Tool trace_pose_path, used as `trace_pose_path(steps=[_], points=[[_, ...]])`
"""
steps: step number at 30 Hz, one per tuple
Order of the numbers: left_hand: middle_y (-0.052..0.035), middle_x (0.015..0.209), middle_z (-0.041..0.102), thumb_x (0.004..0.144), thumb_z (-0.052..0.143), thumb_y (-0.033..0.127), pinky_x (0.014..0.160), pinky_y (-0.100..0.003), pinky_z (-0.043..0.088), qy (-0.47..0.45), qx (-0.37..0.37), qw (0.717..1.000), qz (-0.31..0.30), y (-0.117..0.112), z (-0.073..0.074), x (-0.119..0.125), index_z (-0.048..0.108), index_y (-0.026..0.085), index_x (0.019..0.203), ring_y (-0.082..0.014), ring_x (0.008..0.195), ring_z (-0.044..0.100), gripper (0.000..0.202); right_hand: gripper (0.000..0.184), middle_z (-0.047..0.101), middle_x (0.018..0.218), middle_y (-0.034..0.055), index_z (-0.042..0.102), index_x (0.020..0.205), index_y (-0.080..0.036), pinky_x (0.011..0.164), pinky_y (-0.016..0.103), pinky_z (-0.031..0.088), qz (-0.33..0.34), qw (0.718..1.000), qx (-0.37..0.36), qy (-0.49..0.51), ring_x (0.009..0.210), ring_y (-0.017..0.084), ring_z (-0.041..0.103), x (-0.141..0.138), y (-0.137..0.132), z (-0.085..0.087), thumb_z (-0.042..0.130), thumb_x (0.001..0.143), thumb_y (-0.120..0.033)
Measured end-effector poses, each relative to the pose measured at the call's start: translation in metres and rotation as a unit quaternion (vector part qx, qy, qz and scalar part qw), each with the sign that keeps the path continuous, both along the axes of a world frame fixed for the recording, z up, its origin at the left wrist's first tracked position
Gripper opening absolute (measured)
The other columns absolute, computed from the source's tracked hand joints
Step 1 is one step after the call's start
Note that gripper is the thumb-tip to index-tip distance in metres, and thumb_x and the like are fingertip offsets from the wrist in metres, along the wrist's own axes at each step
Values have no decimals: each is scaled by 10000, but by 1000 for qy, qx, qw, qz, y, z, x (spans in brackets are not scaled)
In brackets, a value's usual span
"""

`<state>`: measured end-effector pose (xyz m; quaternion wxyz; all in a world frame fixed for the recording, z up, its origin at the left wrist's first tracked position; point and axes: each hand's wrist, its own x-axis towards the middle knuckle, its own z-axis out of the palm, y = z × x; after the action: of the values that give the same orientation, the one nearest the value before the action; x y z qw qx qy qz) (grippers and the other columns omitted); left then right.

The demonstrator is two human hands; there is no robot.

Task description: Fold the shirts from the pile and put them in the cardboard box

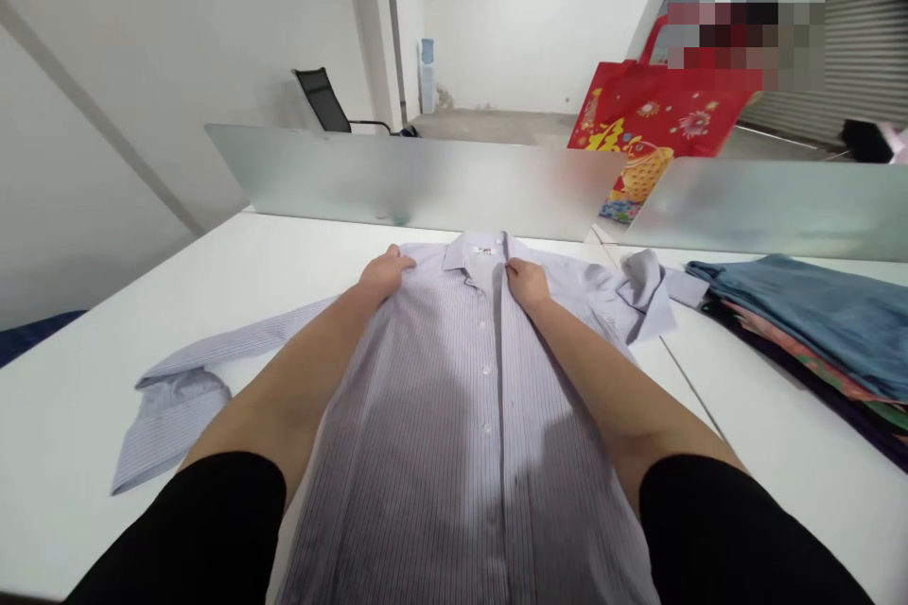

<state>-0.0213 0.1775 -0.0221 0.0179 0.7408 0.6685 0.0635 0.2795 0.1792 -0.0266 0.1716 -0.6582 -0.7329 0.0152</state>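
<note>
A pale lilac striped button-up shirt (454,416) lies face up on the white table (92,340), collar away from me, buttons closed down the front. My left hand (384,271) rests on the shirt's left shoulder beside the collar, fingers curled and pinching the fabric. My right hand (526,282) grips the placket just below the collar, fingers closed on the cloth. One sleeve (184,388) stretches out to the left with its cuff folded back. The other sleeve (642,293) lies bunched at the right.
A stack of folded clothes (815,331), blue on top, sits at the right on the table. Frosted glass dividers (426,180) edge the far side. Behind them stand a red patterned bag (653,128) and a black chair (323,99).
</note>
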Motion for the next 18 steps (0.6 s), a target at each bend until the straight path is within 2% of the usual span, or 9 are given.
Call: trace_pose_path(steps=[6, 8, 10, 13, 16, 18], points=[[-172, 1314, 476, 887, 367, 95, 907, -417, 445, 38, 35, 998, 35, 19, 4, 14, 536, 191, 1277, -296, 1125, 534, 436, 407, 690, 1187, 101, 655, 1229, -200, 928, 302, 431, -6, 1000, -7, 10, 1104, 234, 620, -10, 26, 2, 370, 940, -195], [-192, 1391, 427, 892, 337, 85, 931, -471, 418, 47, 62, 996, 37, 15, 6, 25, 486, 178, 1327, -329, 1190, 481, 469, 444, 683, 1206, 99, 581, 1333, -216, 931, 320, 434, -2, 1000, -13, 12, 1107, 244, 620, -12, 28, 4, 386, 934, -195], [-185, 1414, 422, 913, 300, 92, 969, -491, 378, 49, 90, 995, 10, 5, 8, 38, 482, 179, 1324, -333, 1229, 444, 458, 511, 690, 1186, 104, 463, 1437, -213, 909, 335, 447, 4, 1000, -20, 16, 1080, 255, 631, -11, 24, 7, 405, 929, -202], [-152, 1284, 547, 966, 275, 166, 1014, -441, 339, 27, 103, 991, -82, -15, 8, 63, 515, 202, 1293, -293, 1206, 475, 407, 540, 697, 1148, 112, 388, 1468, -176, 879, 331, 457, 9, 999, -5, 32, 1045, 256, 638, -5, 4, 8, 409, 929, -209], [-95, 1198, 615, 987, 336, 259, 1000, -362, 359, 8, 86, 987, -138, -27, 2, 89, 478, 263, 1353, -242, 1151, 534, 392, 418, 693, 1122, 140, 522, 1334, -155, 879, 354, 456, 8, 1000, 13, 15, 1038, 263, 630, 3, -32, -1, 381, 951, -244], [-64, 1158, 640, 978, 388, 278, 960, -322, 392, 5, 73, 987, -146, -27, -3, 103, 483, 293, 1352, -217, 1104, 570, 386, 381, 646, 1230, 154, 578, 1264, -172, 947, 420, 427, 46, 998, 16, -31, 1149, 284, 574, 10, -57, -11, 390, 966, -317]])
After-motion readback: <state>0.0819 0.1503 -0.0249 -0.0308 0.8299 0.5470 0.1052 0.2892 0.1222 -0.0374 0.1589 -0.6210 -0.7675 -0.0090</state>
